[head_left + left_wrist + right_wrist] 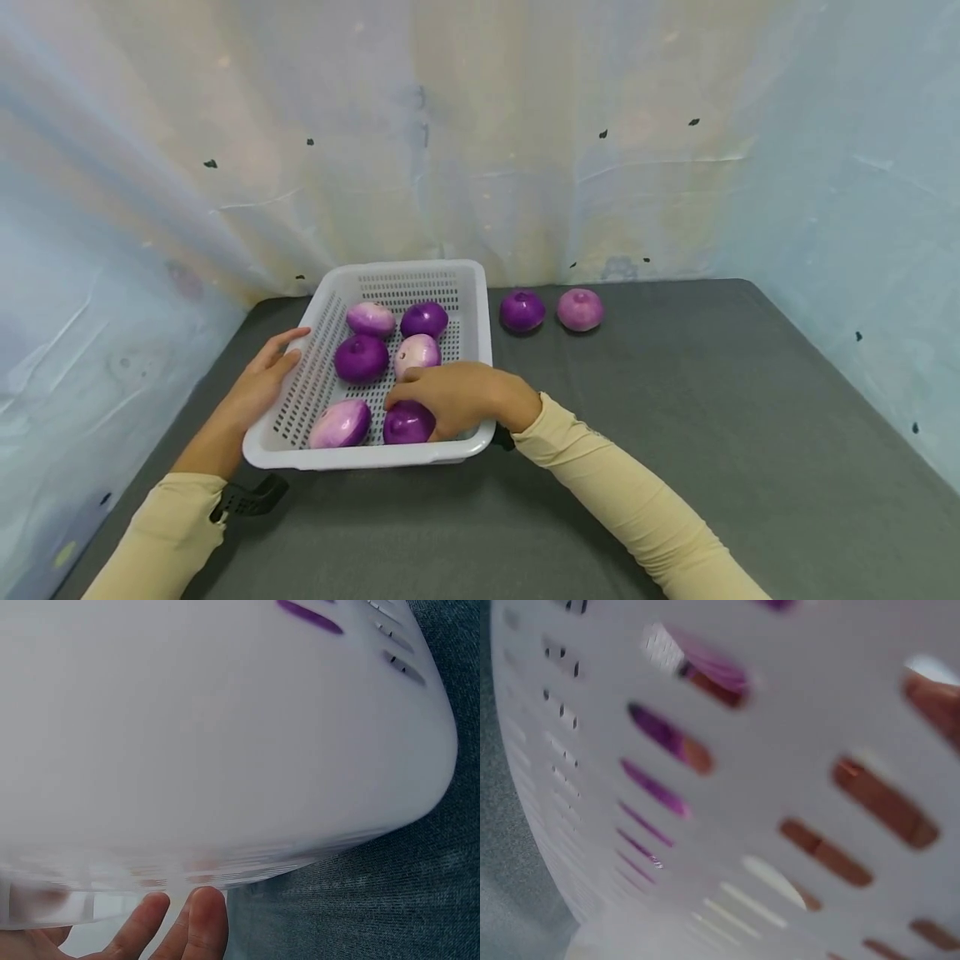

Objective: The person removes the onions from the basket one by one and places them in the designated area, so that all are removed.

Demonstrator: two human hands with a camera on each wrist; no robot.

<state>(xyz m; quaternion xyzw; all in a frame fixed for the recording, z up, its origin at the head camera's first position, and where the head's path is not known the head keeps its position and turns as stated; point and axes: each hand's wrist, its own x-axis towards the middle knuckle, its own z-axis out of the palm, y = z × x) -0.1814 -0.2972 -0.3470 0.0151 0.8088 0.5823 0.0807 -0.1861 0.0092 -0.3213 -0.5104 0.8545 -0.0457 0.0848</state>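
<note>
A white slotted plastic basket [483, 333] stands on the grey surface, holding several purple onions. My left hand [258, 387] touches the basket's left side near the rim; its fingertips [206, 915] lie against the outer wall in the left wrist view. My right hand [450, 400] reaches over the right rim and grips a dark purple onion [407, 423] at the basket's near right. Beside that onion lies a paler one [341, 423]. In the right wrist view, slots in the wall [765, 787] show parts of my hand and purple onion skin.
Farther back in the basket are a dark onion [362, 359], a pale one [417, 353] and two more. Outside, right of the basket, sit a dark onion [522, 311] and a lighter onion [580, 310]. A pale sheet [480, 150] hangs behind the grey table [675, 392].
</note>
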